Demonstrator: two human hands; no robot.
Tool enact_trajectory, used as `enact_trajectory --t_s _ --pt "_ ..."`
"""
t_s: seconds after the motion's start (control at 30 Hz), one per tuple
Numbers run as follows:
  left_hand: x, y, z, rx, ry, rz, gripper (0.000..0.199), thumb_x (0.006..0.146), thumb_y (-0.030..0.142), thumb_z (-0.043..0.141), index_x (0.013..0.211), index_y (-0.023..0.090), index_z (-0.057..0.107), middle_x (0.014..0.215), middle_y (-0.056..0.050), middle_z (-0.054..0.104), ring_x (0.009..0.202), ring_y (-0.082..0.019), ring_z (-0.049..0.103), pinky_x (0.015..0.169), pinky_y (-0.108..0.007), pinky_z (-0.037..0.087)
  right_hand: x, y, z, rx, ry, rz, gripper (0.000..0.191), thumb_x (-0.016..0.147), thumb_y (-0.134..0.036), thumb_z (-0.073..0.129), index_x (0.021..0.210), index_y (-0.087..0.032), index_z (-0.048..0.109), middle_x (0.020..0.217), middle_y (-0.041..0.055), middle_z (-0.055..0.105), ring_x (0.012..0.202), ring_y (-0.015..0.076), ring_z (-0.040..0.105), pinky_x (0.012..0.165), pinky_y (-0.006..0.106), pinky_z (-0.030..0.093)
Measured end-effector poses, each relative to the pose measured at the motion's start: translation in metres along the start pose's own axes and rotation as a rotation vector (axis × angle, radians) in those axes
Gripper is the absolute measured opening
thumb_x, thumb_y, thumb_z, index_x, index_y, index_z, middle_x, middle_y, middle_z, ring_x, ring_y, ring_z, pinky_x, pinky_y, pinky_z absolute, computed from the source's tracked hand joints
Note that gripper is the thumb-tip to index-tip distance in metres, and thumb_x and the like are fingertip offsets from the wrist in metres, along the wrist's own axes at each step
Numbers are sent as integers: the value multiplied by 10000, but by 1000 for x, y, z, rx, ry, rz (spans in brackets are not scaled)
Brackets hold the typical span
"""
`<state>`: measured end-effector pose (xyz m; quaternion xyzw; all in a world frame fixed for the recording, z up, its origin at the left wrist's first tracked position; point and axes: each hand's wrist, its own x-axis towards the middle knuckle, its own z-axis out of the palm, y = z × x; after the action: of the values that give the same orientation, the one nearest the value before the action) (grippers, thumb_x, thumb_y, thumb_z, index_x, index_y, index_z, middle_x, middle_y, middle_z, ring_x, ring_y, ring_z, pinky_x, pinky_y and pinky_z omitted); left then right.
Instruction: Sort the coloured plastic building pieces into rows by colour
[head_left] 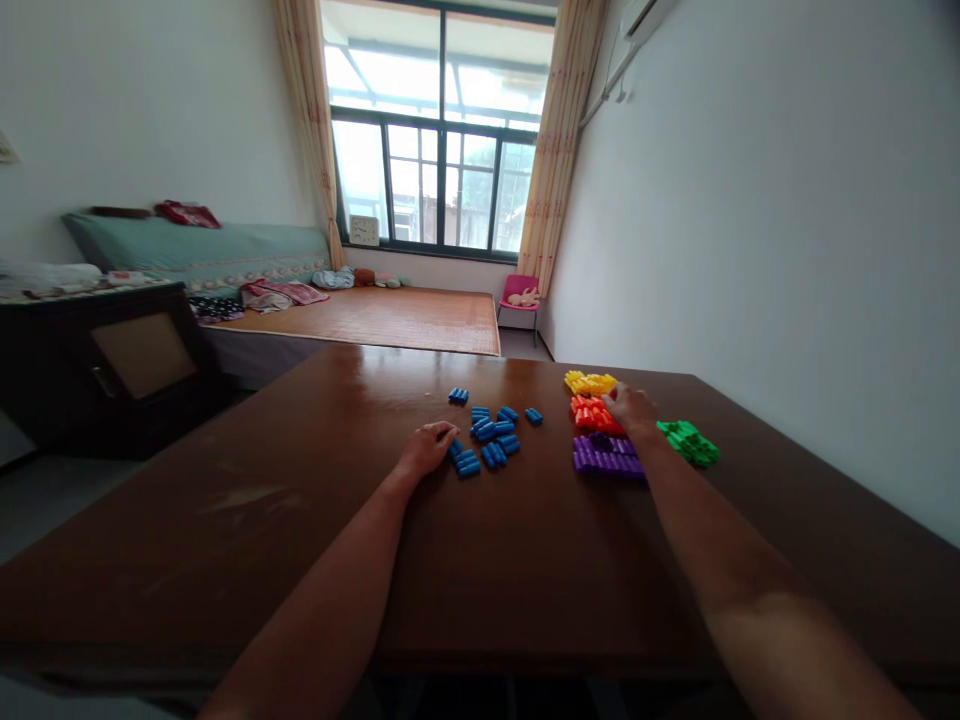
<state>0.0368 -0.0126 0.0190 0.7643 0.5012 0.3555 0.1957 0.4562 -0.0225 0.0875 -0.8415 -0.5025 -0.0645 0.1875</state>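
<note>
Daylight enters through a large window at the back of the room, its panes bright and washed out, leaving the pale walls softly lit and the near end of the dark, glossy wooden table dim, with whitish glare on its far edge and smudged reflections at left. The wide-angle view stretches toward the sides, and the forearm at lower right looks smeared, perhaps by motion. Small things on the table are soft in detail, and the lower corners fall into shadow.
</note>
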Motion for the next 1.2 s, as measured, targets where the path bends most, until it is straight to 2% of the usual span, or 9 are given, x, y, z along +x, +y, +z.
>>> enact_trajectory --t_s 0.17,0.33,0.47,0.67,0.8,0.9,1.03,1.13,1.2 --pt "-5 -1 2 125 -11 99 283 878 344 512 966 232 757 986 -63 726 925 -234 641 843 -340 492 -17 -30 5 -3 164 -242 235 898 -313 519 987 -161 674 1037 151 664 1021 263 566 868 371 428" --pt "-2 -6 5 123 -2 104 309 900 348 484 983 212 749 976 -66 720 924 -223 634 852 -336 489 -64 -106 30 223 -127 -697 246 912 -324 525 1053 -202 685 1070 89 680 994 198 607 900 290 434" --pt "-2 -6 4 103 -23 73 309 900 328 480 987 196 745 992 -66 725 918 -208 645 836 -307 488 -96 -145 52 172 -237 -710 301 896 -374 568 1121 -205 674 1122 109 673 1033 212 618 911 299 435" --pt "-2 -6 5 106 -41 69 302 890 323 489 992 201 746 1015 -62 728 935 -213 656 843 -301 489 -108 -142 54 313 -246 -639 165 812 -290 663 955 -206 669 1005 49 711 905 175 653 813 262 457" --pt "1 -7 4 103 -52 62 323 888 352 483 995 199 746 1033 -69 733 963 -229 660 847 -308 490 -117 -122 35 387 -19 -598 196 842 -341 600 978 -201 620 914 43 700 808 170 634 730 257 437" --pt "3 -10 3 78 -55 66 350 881 394 476 993 204 747 1041 -64 737 968 -238 663 839 -314 494 -114 -88 16 347 113 -533 213 907 -353 486 955 -186 609 805 50 676 719 165 609 653 247 391" --pt "6 -15 1 77 -43 43 392 864 445 469 988 202 751 1043 -65 740 963 -252 669 865 -334 496 -91 2 -8 191 208 -220 309 959 -306 356 929 -149 621 776 93 659 685 177 586 614 264 345" --pt "6 -17 -1 79 -41 27 405 851 463 470 995 207 749 1034 -56 743 965 -249 669 870 -329 500 -81 85 -20 73 120 52 350 966 -274 314 930 -165 645 852 99 673 719 172 594 619 258 354" --pt "5 -17 -2 79 -38 11 413 847 474 464 1003 213 745 1032 -50 744 974 -247 668 860 -321 503 -85 130 -25 53 65 126 340 943 -247 349 825 -170 658 785 85 667 686 168 593 605 257 364"
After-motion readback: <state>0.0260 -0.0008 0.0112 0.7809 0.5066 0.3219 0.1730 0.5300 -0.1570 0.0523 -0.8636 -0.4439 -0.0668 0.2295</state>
